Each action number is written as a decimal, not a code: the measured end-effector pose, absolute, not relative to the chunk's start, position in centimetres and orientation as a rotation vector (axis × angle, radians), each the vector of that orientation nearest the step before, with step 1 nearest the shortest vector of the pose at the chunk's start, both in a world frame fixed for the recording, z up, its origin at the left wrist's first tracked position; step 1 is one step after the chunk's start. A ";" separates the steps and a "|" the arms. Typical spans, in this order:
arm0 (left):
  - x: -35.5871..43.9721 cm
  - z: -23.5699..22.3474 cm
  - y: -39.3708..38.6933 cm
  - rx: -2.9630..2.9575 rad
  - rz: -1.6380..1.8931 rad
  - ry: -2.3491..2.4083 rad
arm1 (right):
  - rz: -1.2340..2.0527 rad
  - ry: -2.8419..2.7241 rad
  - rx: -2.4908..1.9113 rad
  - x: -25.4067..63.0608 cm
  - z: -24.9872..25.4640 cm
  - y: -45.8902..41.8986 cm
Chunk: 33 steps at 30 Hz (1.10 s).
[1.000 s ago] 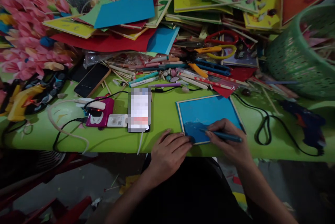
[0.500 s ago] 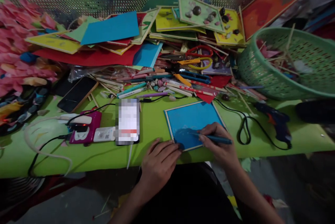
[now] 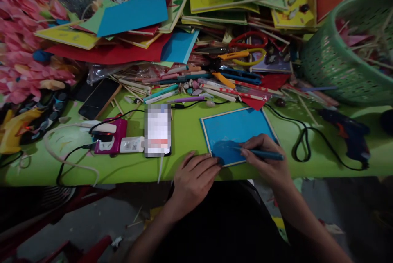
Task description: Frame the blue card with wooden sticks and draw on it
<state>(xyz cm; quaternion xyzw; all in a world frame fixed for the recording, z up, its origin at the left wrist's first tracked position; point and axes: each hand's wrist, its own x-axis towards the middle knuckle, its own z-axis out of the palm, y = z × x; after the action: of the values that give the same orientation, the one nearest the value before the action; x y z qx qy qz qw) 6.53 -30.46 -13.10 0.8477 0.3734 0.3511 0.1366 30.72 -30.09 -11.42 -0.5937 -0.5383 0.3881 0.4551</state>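
A blue board (image 3: 238, 130) framed with thin wooden sticks lies on the green table (image 3: 187, 132) near its front edge. My right hand (image 3: 268, 164) is closed round a blue pen (image 3: 262, 154), whose tip rests on the board's lower left part. My left hand (image 3: 195, 177) lies flat on the table, fingers stretched out, fingertips touching the board's lower left corner. A phone (image 3: 157, 130) with a lit screen lies left of the board.
A heap of coloured boards, paper, pens and scissors (image 3: 245, 46) fills the back. A green basket (image 3: 346, 50) stands at right, a glue gun (image 3: 350, 134) with black cable beside it. A pink power strip (image 3: 109, 140), dark phone (image 3: 98, 99) and pink paper flowers (image 3: 27, 41) sit left.
The view swung up and to the right, then back down. Both hands stay at the board's lower left; the pen has hardly shifted.
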 end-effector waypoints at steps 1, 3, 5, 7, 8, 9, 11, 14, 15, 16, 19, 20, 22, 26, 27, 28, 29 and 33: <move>6.5 -13.1 -30.5 2.451 1.026 1.083 | 0.952 -1.335 -1.460 30.7 -11.4 -30.0; 6.6 -13.1 -30.4 2.447 1.032 1.085 | 0.942 -1.361 -1.456 30.6 -11.3 -30.0; 6.6 -13.1 -30.4 2.448 1.026 1.083 | 0.929 -1.397 -1.464 30.6 -11.3 -29.9; 6.6 -13.1 -30.4 2.451 1.017 1.080 | 0.911 -1.427 -1.484 30.6 -11.2 -29.9; 6.6 -13.1 -30.4 2.454 1.014 1.079 | 0.903 -1.437 -1.493 30.6 -11.2 -29.9; 6.6 -13.1 -30.4 2.454 1.015 1.080 | 0.898 -1.444 -1.501 30.6 -11.2 -29.9; 6.6 -13.1 -30.5 2.456 1.015 1.081 | 0.886 -1.444 -1.510 30.5 -11.2 -29.9; 6.6 -13.1 -30.5 2.450 1.019 1.089 | 0.880 -1.426 -1.512 30.5 -11.3 -29.9; 6.6 -13.1 -30.5 2.449 1.015 1.091 | 0.885 -1.425 -1.509 30.5 -11.4 -29.9; 6.6 -13.1 -30.4 2.449 1.010 1.092 | 0.892 -1.429 -1.506 30.5 -11.4 -29.9; 6.6 -13.1 -30.4 2.457 1.014 1.089 | 0.890 -1.447 -1.509 30.6 -11.5 -29.9; 6.6 -13.1 -30.3 2.461 1.020 1.087 | 0.883 -1.453 -1.510 30.5 -11.5 -29.9; 6.6 -13.1 -30.3 2.466 1.026 1.082 | 0.875 -1.458 -1.504 30.5 -11.5 -29.9; 6.5 -13.2 -30.3 2.462 1.032 1.069 | 0.904 -1.472 -1.490 30.5 -11.5 -30.0; 6.5 -13.2 -30.3 2.459 1.041 1.067 | 0.901 -1.474 -1.492 30.5 -11.5 -30.0; 6.5 -13.2 -30.3 2.455 1.048 1.065 | 0.896 -1.472 -1.494 30.5 -11.5 -30.0; 6.5 -13.1 -30.2 2.453 1.052 1.065 | 0.889 -1.463 -1.492 30.5 -11.5 -30.0; 6.6 -13.0 -30.2 2.448 1.043 1.069 | 0.852 -1.386 -1.458 30.7 -11.5 -30.0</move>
<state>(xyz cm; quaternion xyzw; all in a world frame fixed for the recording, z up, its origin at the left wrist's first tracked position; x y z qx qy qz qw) 6.63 -30.17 -12.95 0.8457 0.3692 0.3602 0.1367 30.68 -30.03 -11.53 -0.5923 -0.5633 0.3464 0.4604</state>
